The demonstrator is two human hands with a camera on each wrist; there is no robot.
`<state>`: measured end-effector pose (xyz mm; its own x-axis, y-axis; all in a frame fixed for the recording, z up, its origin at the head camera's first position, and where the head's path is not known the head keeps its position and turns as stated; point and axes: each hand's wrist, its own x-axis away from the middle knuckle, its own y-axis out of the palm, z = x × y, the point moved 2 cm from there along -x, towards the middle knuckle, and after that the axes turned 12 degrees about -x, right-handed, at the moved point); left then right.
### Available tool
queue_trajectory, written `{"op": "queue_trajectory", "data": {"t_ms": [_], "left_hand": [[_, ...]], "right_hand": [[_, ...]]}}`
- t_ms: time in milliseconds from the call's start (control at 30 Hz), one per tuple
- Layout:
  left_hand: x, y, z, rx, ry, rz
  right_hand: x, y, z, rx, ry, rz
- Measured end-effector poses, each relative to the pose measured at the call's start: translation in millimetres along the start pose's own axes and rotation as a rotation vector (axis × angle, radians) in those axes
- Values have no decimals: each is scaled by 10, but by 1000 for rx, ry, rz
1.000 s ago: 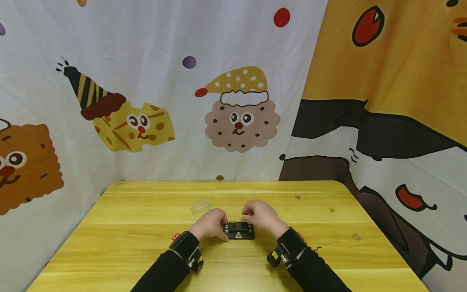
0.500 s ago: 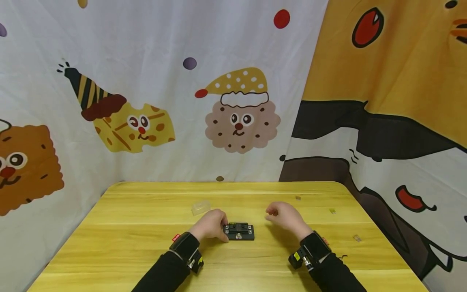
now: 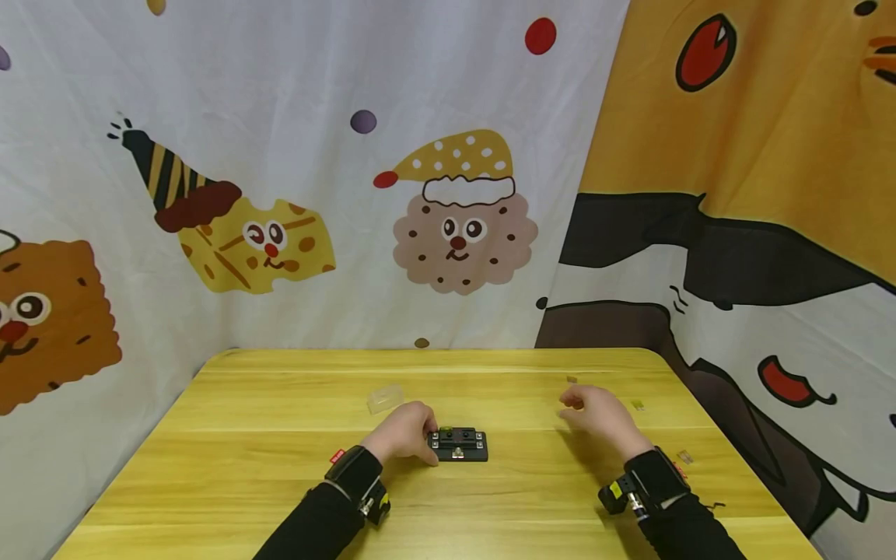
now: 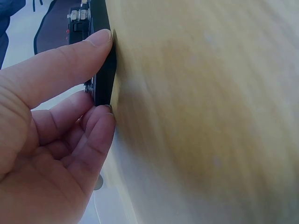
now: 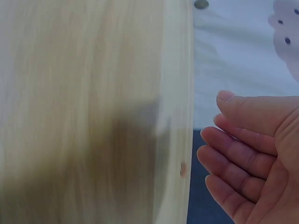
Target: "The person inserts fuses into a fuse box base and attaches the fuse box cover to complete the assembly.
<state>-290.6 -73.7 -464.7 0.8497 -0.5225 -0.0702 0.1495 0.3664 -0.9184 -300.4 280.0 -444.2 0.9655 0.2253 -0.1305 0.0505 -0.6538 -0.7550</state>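
My left hand (image 3: 402, 430) grips the left end of a black terminal block (image 3: 458, 446), which lies on the table and has metal screws on top. In the left wrist view the thumb (image 4: 70, 67) presses one side of the block's black base (image 4: 103, 79), and the curled fingertips meet its other side. Off to the right, my right hand (image 3: 605, 418) hovers over the table with nothing in it. Its fingers (image 5: 233, 163) are loosely bent and the thumb stands apart from them in the right wrist view. Just beyond that hand lies a small brownish piece (image 3: 572, 379).
Behind my left hand sits a clear plastic cover (image 3: 385, 398). Small flat pieces lie toward the right side: a yellowish piece (image 3: 638, 405) and a clear-brown piece (image 3: 684, 456). The wooden table (image 3: 280, 467) reaches back to a cartoon-printed curtain (image 3: 294, 93).
My right hand has moved away from the terminal block, sweeping right across the table toward the small pieces. The left hand and the block have stayed in place.
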Motion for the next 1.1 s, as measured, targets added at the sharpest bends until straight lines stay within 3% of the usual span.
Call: {"op": "queue_trajectory", "data": {"t_ms": [467, 800, 1100], "left_hand": [[14, 7, -2, 2, 3, 3], [15, -16, 9, -10, 3, 1], [3, -15, 22, -17, 7, 12]], "right_hand": [[255, -513, 396, 130, 70, 34], [481, -868, 779, 136, 124, 58], [606, -1045, 985, 193, 207, 33]]}}
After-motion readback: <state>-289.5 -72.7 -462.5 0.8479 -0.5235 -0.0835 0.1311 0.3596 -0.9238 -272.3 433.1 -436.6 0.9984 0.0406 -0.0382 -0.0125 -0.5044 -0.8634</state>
